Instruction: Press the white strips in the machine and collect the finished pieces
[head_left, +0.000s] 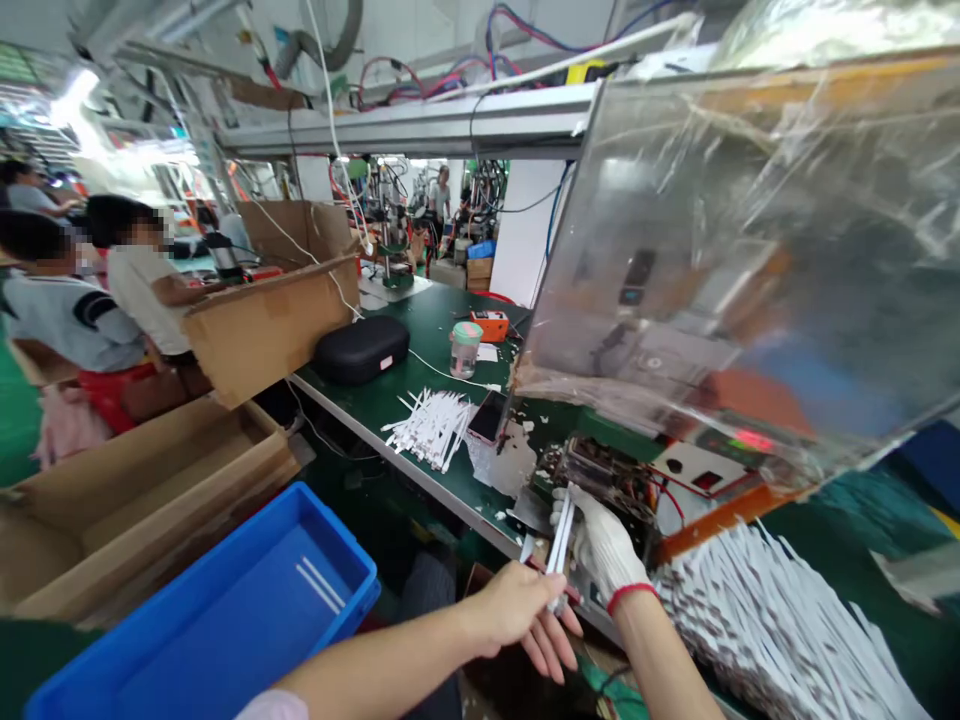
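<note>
Here: left hand (514, 607), bare, grasping white strips (561, 545); right hand (602, 540), gloved, grasping their far ends; blue bin (225, 620), near left.

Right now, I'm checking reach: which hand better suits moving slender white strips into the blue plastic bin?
Probably the left hand: it holds strips and sits nearer the bin than the white-gloved right hand.

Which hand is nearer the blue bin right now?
Left. The bare left hand is to the right of the blue bin, apart from it. The gloved right hand is farther right, beyond the left one.
</note>
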